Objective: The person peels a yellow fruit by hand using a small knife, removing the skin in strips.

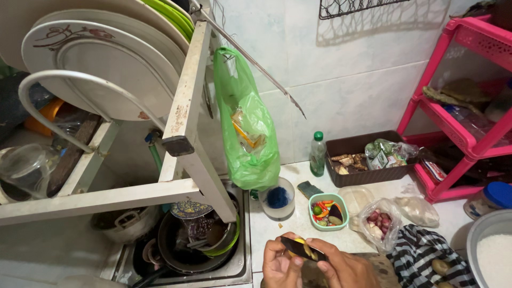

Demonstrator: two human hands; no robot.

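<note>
Tiled kitchen counter (298, 234); knife (303, 249) gripped by right hand (344, 269), yellow piece (300, 242) pinched by left hand (280, 264). Fingers likely nicked if blade slips.

Both hands meet low in the view, just in front of the green bowl (328, 211) on the counter. The left hand (280, 264) sits on the nearer-sink side of that bowl, palm turned inward, its fingers curled and its thumb pressed up against the dark knife blade (302, 248) and a small yellow piece (301, 242). The right hand (344, 266) lies beside it, knuckles up, fingers folded over the blade's far end, forefinger stretched along it. The two hands touch at the fingertips; both wrists run off the lower edge.
</note>
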